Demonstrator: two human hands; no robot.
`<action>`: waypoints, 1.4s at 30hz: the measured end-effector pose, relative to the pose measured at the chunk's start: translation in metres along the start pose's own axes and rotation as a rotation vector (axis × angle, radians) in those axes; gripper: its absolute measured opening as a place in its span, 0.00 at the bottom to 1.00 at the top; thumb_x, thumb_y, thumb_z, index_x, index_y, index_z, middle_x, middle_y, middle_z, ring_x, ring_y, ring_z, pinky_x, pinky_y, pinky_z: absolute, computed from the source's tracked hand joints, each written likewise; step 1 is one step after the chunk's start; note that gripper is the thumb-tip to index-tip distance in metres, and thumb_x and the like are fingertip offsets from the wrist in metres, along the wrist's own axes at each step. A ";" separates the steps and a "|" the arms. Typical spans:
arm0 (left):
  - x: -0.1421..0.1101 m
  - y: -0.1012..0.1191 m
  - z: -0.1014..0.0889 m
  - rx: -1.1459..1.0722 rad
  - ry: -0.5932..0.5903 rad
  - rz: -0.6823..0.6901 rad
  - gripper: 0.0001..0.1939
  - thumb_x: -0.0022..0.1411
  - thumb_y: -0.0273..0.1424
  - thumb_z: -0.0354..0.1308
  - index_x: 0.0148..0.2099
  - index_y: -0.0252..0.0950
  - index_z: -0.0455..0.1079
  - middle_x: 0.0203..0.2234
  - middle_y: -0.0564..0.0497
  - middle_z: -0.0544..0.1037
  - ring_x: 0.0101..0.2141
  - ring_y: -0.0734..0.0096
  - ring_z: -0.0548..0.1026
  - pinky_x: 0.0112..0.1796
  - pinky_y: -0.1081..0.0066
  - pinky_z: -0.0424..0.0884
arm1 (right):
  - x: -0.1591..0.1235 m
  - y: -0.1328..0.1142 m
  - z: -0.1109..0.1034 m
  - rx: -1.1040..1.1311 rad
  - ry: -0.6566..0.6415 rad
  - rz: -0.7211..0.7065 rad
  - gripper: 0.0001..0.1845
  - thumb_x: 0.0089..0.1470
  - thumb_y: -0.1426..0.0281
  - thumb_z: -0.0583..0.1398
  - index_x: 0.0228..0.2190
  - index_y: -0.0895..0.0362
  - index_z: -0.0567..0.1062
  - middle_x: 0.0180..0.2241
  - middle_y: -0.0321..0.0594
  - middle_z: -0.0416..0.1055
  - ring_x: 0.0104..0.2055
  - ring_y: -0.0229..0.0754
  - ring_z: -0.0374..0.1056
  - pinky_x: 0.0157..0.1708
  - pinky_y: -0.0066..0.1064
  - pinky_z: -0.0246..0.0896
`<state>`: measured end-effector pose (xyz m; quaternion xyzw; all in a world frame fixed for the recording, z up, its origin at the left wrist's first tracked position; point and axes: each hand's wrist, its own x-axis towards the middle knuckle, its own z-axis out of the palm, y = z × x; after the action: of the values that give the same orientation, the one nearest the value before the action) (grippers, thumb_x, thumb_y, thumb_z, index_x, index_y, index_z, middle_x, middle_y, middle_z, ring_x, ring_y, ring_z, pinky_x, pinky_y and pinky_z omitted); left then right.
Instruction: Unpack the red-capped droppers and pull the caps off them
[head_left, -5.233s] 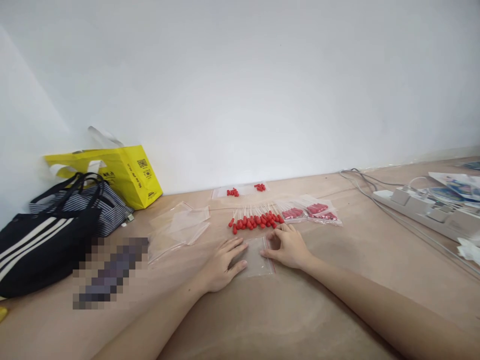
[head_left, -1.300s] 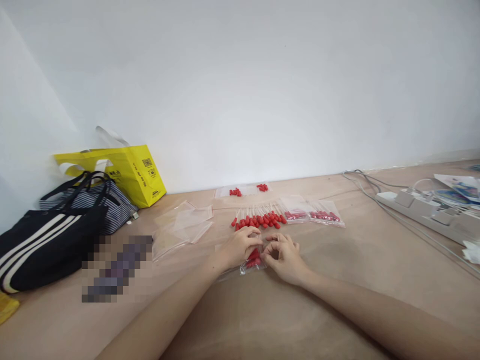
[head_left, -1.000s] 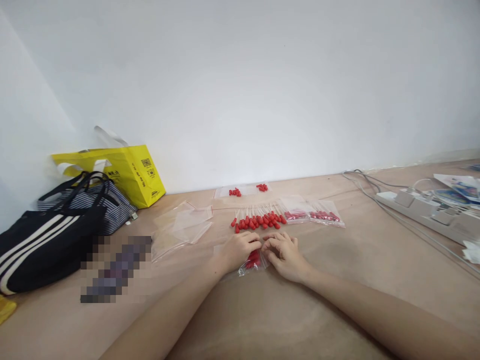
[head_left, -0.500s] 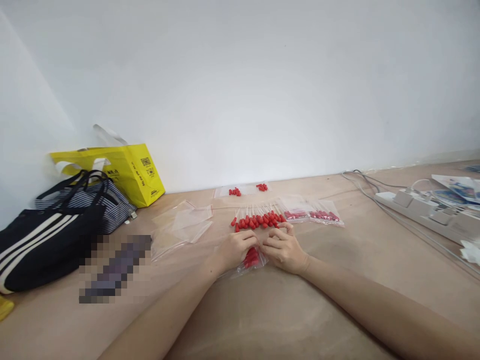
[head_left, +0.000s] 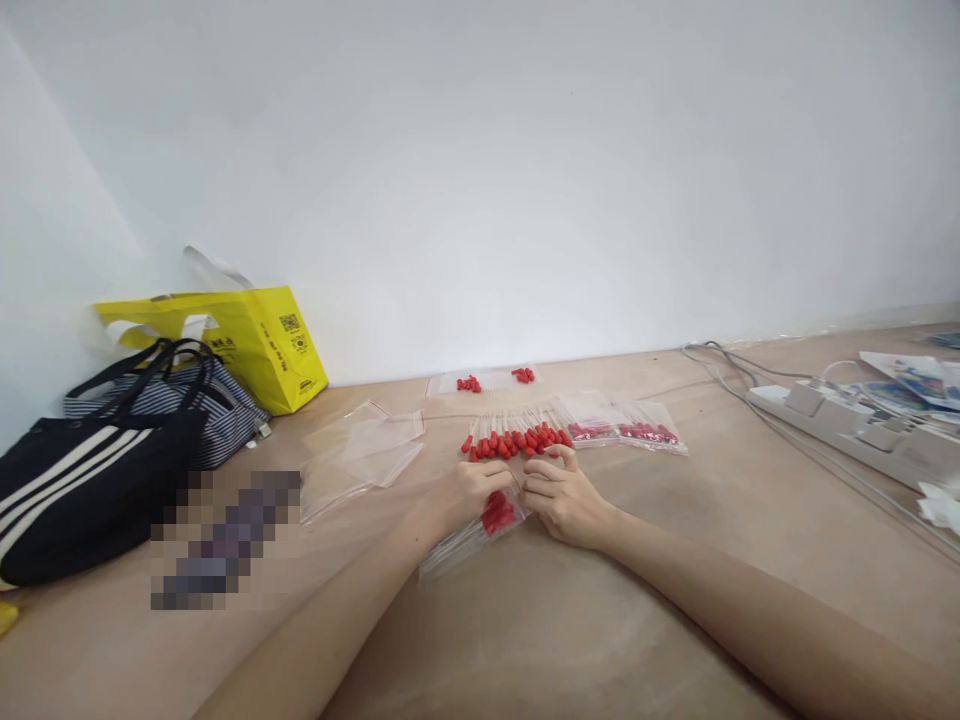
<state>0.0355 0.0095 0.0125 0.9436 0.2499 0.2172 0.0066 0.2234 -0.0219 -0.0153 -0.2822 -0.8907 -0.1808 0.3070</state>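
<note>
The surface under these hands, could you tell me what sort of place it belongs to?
Probably an informal packing spot in a home or small workshop: red-capped droppers beside filled zip bags, a power strip, and personal tote bags.

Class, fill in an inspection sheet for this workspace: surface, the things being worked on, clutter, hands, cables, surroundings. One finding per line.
Surface: tan tabletop, matte.
Job's things: small clear bag with red-capped pieces inside; row of loose red-capped droppers behind it; filled bags to the right; empty bags to the left.
Clutter: yellow bag, striped black bag, papers.
Hands: left hand and right hand both pinch the small clear bag's top edge.
Cables: grey cords run to a power strip.
Surroundings: plain white wall.
</note>
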 end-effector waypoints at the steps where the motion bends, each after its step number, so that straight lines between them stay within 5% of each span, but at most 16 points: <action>1: 0.000 -0.001 -0.001 0.009 -0.033 0.019 0.12 0.56 0.20 0.43 0.27 0.35 0.64 0.25 0.55 0.69 0.24 0.79 0.67 0.28 0.78 0.63 | 0.000 0.001 0.000 0.001 0.004 0.017 0.12 0.49 0.81 0.48 0.22 0.57 0.67 0.24 0.34 0.66 0.38 0.38 0.57 0.47 0.42 0.36; 7: -0.012 0.018 -0.013 -0.128 -0.055 -0.179 0.12 0.61 0.30 0.44 0.46 0.37 0.62 0.42 0.49 0.70 0.41 0.70 0.69 0.42 0.70 0.65 | -0.005 0.006 -0.003 0.101 -0.053 0.067 0.05 0.45 0.77 0.53 0.23 0.58 0.67 0.29 0.37 0.69 0.38 0.40 0.58 0.40 0.36 0.44; 13: -0.050 0.034 -0.023 -0.217 -0.223 -0.326 0.30 0.55 0.43 0.51 0.58 0.38 0.52 0.55 0.45 0.59 0.53 0.58 0.59 0.51 0.60 0.57 | -0.009 0.009 -0.014 0.397 -0.182 0.165 0.07 0.40 0.75 0.55 0.26 0.56 0.70 0.27 0.36 0.69 0.35 0.40 0.59 0.38 0.34 0.48; 19: -0.055 0.021 -0.022 -0.254 -0.266 -0.320 0.26 0.59 0.40 0.47 0.59 0.42 0.49 0.55 0.49 0.59 0.53 0.63 0.59 0.51 0.62 0.57 | -0.005 0.006 -0.017 0.541 -0.243 0.305 0.14 0.52 0.73 0.50 0.37 0.52 0.72 0.33 0.37 0.71 0.39 0.40 0.59 0.45 0.38 0.45; 24: -0.053 0.020 -0.023 -0.280 -0.246 -0.339 0.26 0.59 0.38 0.48 0.59 0.43 0.49 0.54 0.51 0.61 0.52 0.64 0.61 0.50 0.63 0.58 | -0.004 0.001 -0.009 0.564 -0.231 0.381 0.18 0.52 0.68 0.54 0.47 0.51 0.67 0.33 0.38 0.71 0.39 0.41 0.60 0.44 0.37 0.48; 29: -0.055 0.018 -0.019 -0.272 -0.219 -0.375 0.26 0.58 0.39 0.49 0.58 0.41 0.50 0.54 0.49 0.61 0.52 0.63 0.61 0.51 0.63 0.57 | -0.001 0.001 -0.005 0.635 -0.231 0.467 0.21 0.47 0.60 0.58 0.44 0.53 0.70 0.27 0.36 0.72 0.38 0.42 0.61 0.45 0.39 0.47; 35: -0.055 0.018 -0.015 -0.291 -0.166 -0.423 0.26 0.57 0.39 0.50 0.57 0.40 0.52 0.52 0.49 0.64 0.50 0.64 0.63 0.50 0.65 0.59 | 0.004 0.000 -0.004 0.717 -0.214 0.437 0.15 0.41 0.59 0.62 0.27 0.57 0.73 0.21 0.32 0.66 0.25 0.34 0.60 0.29 0.26 0.52; 42: -0.055 0.016 -0.015 -0.291 -0.172 -0.421 0.26 0.57 0.39 0.50 0.56 0.38 0.52 0.52 0.48 0.64 0.51 0.65 0.63 0.50 0.65 0.59 | 0.002 -0.009 -0.001 0.665 -0.135 0.519 0.21 0.39 0.63 0.64 0.38 0.55 0.71 0.31 0.37 0.69 0.33 0.39 0.63 0.37 0.32 0.54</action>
<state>-0.0063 -0.0320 0.0052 0.8749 0.4053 0.1637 0.2086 0.2171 -0.0284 -0.0142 -0.3940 -0.8181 0.2182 0.3577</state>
